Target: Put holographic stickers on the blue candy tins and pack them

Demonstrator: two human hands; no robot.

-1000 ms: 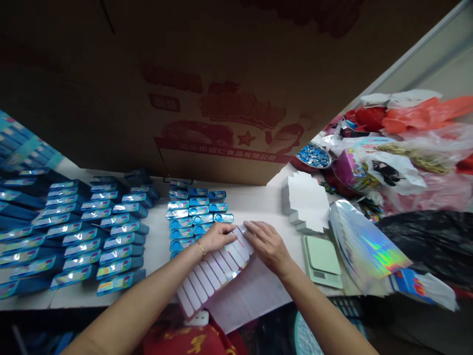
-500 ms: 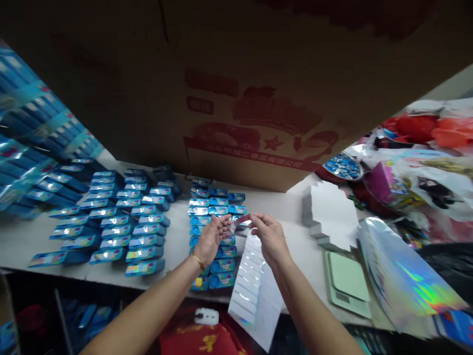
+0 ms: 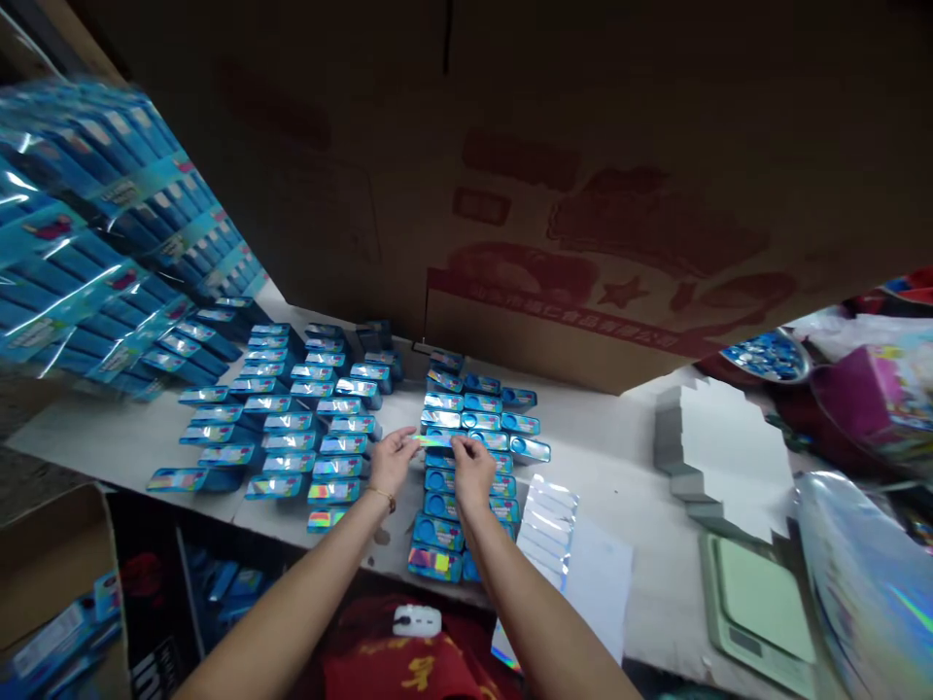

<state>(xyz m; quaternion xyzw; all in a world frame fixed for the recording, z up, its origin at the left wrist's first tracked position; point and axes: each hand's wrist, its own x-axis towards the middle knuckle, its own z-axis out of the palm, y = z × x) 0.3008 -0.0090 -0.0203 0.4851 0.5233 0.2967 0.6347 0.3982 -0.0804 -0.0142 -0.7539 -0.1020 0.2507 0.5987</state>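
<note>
Between both hands a small shiny holographic sticker strip is stretched level, each end pinched. My left hand, with a bracelet at the wrist, grips its left end. At its right end are the closed fingers of my right hand. Beneath lie rows of small blue boxes with round marks on their tops; the strip hangs over one, and I cannot tell whether it touches. To the right, a sheet of silvery sticker strips rests on white paper, partly hidden by my right forearm.
More blue boxes stand in rows to the left, with plastic-wrapped stacks beyond. A big cardboard carton walls off the back. On the right are white card pieces, a pale green scale and holographic sheets.
My right hand has carried the strip left, over the boxes. My left hand, open before, now pinches its other end. The view has shifted left.
</note>
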